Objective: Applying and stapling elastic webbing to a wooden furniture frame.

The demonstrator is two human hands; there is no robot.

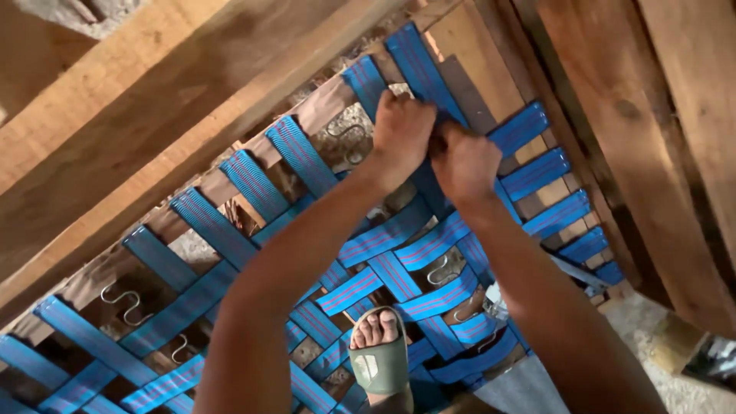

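My left hand [400,126] and right hand [462,162] both clench one blue webbing strap [424,69] at twelve o'clock on the wooden frame [153,146]; I'd judge sweaty fingers could let it snap back.

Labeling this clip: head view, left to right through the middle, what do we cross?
Wooden beam → S-shaped metal spring → blue webbing straps → left hand → right hand, both on one blue strap → wooden frame rail. The foot in a green sandal sits lower, below the hands.
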